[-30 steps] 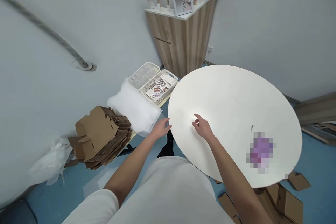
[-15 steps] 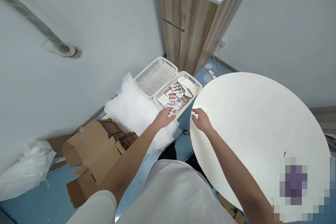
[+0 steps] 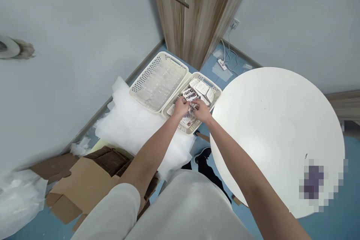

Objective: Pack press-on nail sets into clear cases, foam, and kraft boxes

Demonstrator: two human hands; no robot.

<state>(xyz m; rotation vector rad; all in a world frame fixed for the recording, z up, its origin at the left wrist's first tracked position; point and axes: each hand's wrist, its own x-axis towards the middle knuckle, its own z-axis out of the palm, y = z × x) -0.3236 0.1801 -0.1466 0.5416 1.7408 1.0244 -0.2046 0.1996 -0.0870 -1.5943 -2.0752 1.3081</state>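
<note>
Beneath the fingers, the cards look like smooth, faintly shiny paper. The basket round them is perforated plastic with a dull sheen; to the fingers' left, a second basket of the same plastic holds clear, glossy plastic. Nearer the body than the fingers lie soft, translucent wrap and matt cardboard. Right of them, the table is smooth, softly glossy; beyond, the cabinet shows satin wood grain.

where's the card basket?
Head view, just right of centre: the card basket sits under the left hand and right hand, between the other basket and round white table.
</note>
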